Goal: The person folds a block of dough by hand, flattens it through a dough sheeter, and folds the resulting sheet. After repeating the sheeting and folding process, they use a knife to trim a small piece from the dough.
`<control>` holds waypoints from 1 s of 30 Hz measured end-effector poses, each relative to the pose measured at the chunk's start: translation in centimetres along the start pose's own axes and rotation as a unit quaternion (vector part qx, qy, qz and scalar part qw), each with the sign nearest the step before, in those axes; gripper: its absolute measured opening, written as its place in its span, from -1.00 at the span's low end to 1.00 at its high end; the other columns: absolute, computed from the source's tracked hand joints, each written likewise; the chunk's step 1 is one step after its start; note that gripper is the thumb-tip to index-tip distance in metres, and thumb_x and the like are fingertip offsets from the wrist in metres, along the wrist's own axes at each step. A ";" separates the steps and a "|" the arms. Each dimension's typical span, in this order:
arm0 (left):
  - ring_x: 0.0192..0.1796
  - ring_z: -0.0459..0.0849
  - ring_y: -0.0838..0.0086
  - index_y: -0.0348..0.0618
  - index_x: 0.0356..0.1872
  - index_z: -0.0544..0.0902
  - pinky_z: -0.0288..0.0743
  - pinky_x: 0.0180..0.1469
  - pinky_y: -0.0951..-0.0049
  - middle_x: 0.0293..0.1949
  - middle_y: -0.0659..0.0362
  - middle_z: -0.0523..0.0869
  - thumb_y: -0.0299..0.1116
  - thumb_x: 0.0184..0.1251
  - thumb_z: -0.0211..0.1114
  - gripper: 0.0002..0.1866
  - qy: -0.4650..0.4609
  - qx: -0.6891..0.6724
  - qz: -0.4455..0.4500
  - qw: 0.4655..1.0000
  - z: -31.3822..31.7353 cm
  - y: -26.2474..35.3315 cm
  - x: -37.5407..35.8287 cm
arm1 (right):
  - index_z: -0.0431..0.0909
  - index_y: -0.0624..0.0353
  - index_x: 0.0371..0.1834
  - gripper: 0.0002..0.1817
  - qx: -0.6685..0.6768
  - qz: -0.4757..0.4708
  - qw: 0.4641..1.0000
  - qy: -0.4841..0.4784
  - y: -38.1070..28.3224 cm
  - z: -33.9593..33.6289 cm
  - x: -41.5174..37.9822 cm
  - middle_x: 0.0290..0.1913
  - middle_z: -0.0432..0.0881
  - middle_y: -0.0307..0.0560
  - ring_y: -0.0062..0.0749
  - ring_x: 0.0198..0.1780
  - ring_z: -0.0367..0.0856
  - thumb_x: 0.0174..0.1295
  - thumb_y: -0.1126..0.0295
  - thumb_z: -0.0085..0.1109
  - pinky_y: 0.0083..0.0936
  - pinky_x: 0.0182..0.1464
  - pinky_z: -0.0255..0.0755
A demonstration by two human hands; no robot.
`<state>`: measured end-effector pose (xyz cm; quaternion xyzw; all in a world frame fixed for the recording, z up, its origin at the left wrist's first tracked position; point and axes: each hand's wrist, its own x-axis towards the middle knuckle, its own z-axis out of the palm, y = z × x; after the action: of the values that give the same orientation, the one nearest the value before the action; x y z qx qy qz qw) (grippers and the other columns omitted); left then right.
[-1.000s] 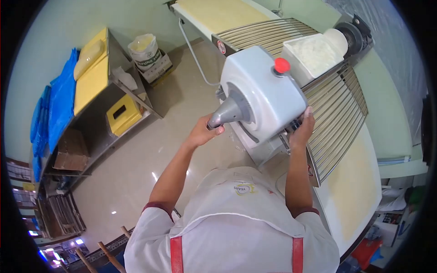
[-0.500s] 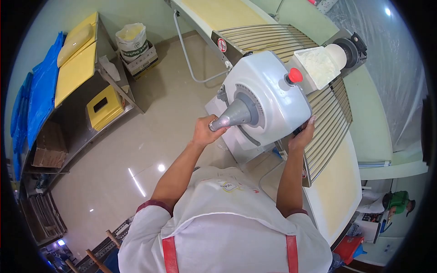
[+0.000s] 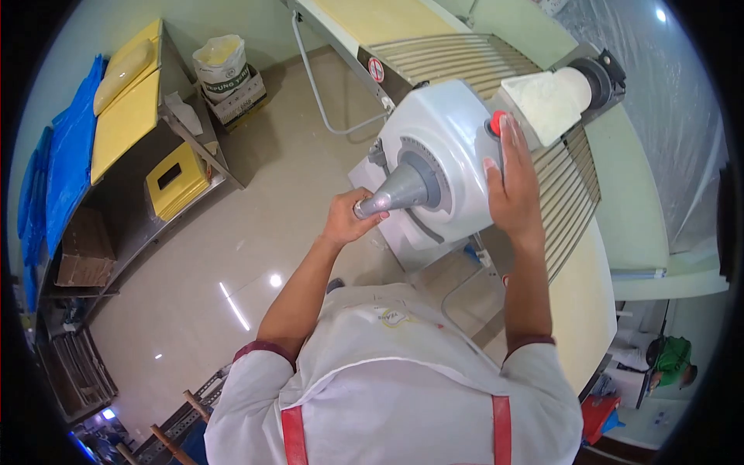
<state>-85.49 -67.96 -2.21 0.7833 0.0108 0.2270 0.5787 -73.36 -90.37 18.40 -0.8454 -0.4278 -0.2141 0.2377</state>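
The white housing of a dough sheeter stands in front of me. My left hand is closed around the tip of its grey cone-shaped lever, which sits on a round dial with a marked scale. My right hand lies along the housing's right side, fingers stretched out and thumb apart. Its fingertips reach the red knob button and partly cover it. Just beyond the button is a tray of white flour.
Slatted metal guards span the pale conveyor belt. To the left a metal shelf holds yellow sheets and blue plastic. A flour sack stands in a box by the wall. A person in green is at far right.
My right hand has moved up from the housing's lower right edge to the red button. The left hand stays on the lever.
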 end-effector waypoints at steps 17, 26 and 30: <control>-0.60 0.63 0.36 -0.21 -0.49 0.61 0.47 -0.48 0.40 -0.65 0.07 0.63 -0.26 -0.10 0.56 -0.70 0.050 0.052 0.068 0.995 0.2 -0.9 0.3 | 0.26 0.32 0.39 -0.37 0.027 0.011 0.999 0.021 0.0 1.0 -0.3 0.43 0.24 0.31 0.14 0.46 0.20 0.19 0.45 0.07 -0.17 0.45 0.06; -0.52 0.67 0.14 -0.20 -0.44 0.65 0.53 -0.39 0.30 -0.56 0.03 0.67 -0.16 -0.16 0.54 -0.64 0.035 0.038 0.041 0.998 -0.1 -1.3 0.2 | 0.34 0.38 0.30 -0.52 0.092 0.139 0.978 0.123 1.7 1.4 -3.8 0.26 0.45 0.21 -0.10 0.31 0.40 0.33 0.41 -0.03 -0.28 0.39 0.17; -0.54 0.63 0.37 -0.22 -0.47 0.62 0.48 -0.42 0.40 -0.56 0.08 0.66 -0.23 -0.08 0.52 -0.69 0.048 0.039 0.067 0.996 -0.5 -1.1 0.9 | 0.36 0.40 0.26 -0.48 0.288 0.246 0.893 0.243 6.2 5.5 -8.0 0.17 0.51 0.16 -0.23 0.24 0.44 0.47 0.17 -0.25 -0.30 0.31 0.25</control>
<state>-84.60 -66.92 -2.83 0.7925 -0.0052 0.3015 0.5301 -71.70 -95.36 8.15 -0.7396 -0.1784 -0.2150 0.6122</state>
